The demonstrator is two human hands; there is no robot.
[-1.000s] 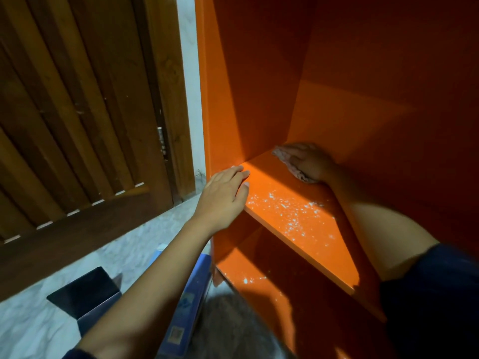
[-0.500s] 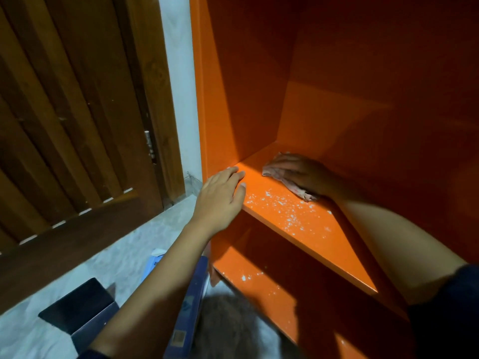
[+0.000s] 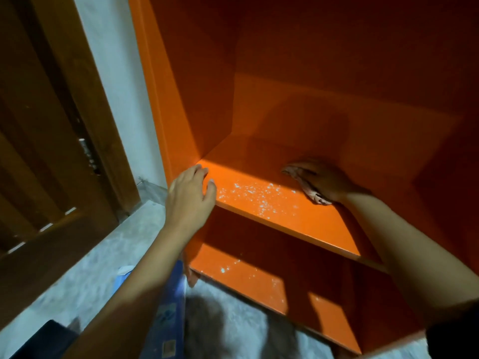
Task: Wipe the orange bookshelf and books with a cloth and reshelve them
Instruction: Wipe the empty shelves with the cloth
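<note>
Crumpled pink cloth (image 3: 317, 196) is pressed on the glossy orange shelf (image 3: 298, 216) by flat right hand (image 3: 321, 181); edge touched by slack, empty left hand (image 3: 190, 194).

Dim, warm lighting is recorded. Bright patches are cast along the front edges of the orange bookshelf (image 3: 298, 218); its rear corners are lost in shadow. Soft blur is noted throughout; the door (image 3: 51, 125) is bowed by distortion.
</note>
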